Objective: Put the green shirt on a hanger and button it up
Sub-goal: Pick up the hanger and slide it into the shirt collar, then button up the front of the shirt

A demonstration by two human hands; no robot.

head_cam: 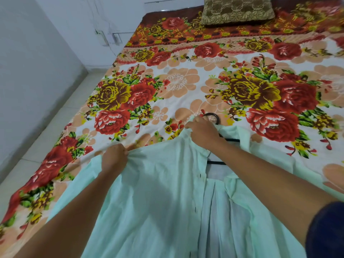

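A pale green shirt (158, 192) lies front-up and unbuttoned on the bed, collar end away from me. A black hanger (216, 162) sits inside it; its hook (212, 116) pokes out past the collar, and parts of its bar show through the open front. My left hand (114, 157) grips bunched fabric at the shirt's left shoulder. My right hand (202, 130) grips the collar edge beside the hook. Dark buttons run down the placket edge (195, 209). Most of the hanger is hidden under the cloth.
The bed is covered by a floral sheet (176, 86) with red and yellow roses. A brown patterned pillow (236, 10) lies at the far end. A tiled floor (46, 127) and white wall run along the bed's left side.
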